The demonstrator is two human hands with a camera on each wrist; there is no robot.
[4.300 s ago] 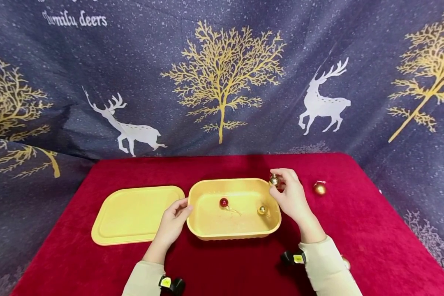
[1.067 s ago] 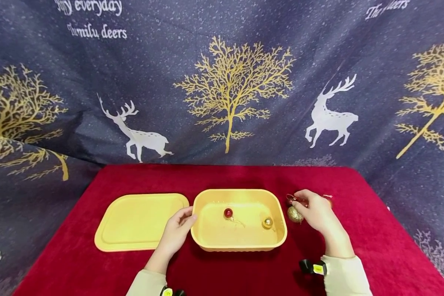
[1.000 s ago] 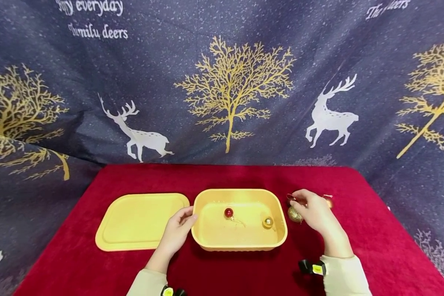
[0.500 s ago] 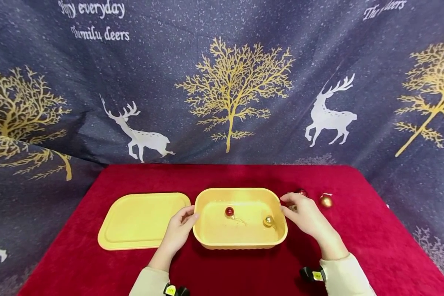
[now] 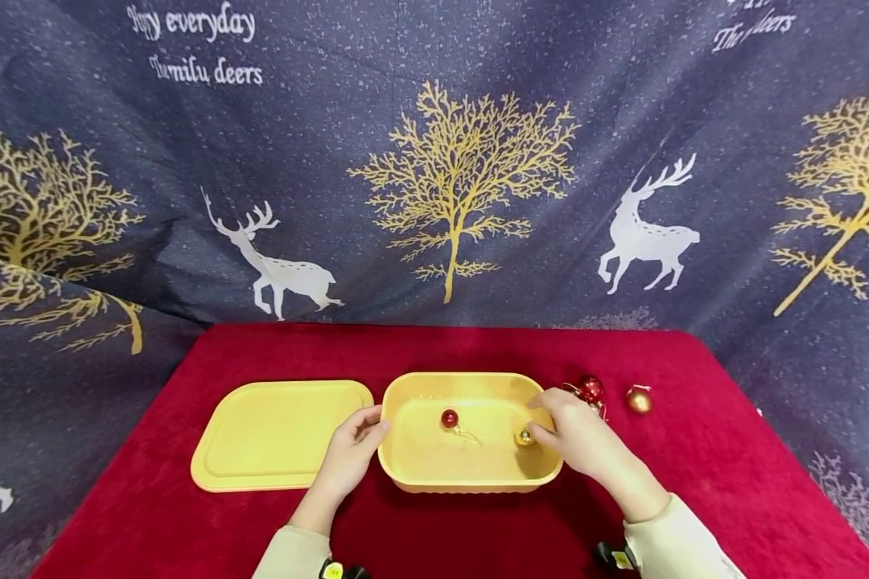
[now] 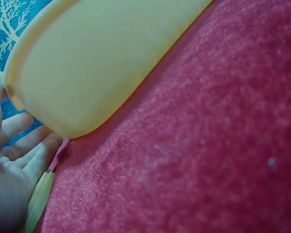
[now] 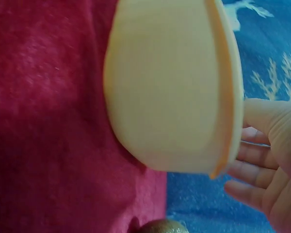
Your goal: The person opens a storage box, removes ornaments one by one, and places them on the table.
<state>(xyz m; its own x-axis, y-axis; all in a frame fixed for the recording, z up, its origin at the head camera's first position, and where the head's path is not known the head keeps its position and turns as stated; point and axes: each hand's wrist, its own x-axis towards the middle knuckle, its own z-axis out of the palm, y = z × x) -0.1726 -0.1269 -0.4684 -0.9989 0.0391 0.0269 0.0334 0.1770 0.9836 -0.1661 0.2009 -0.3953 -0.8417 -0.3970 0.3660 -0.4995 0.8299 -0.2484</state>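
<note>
A yellow plastic box (image 5: pixel 471 487), open at the top, sits mid-table. In it lie a small red bauble (image 5: pixel 450 419) with a gold string and a small gold bauble (image 5: pixel 525 437). My left hand (image 5: pixel 351 444) holds the box's left end, thumb at the rim and fingers against the outer wall. My right hand (image 5: pixel 578 434) reaches over the right rim, thumb and fingers apart beside the gold bauble. Nothing shows between them. In the right wrist view, that hand's fingers (image 7: pixel 252 167) are partly behind the rim.
A yellow lid (image 5: pixel 275 438) lies left of the box. Beyond the right hand are a shiny red bauble (image 5: pixel 591 388) and, further right, a matte gold bauble (image 5: pixel 639 400). A glittery gold ball (image 7: pixel 162 227) peeks in at the bottom of the right wrist view. Red cloth covers the table.
My right hand held a gold bauble by the rim, then was over baubles right of the box; now it reaches into the box. My left hand stays at the box's left end.
</note>
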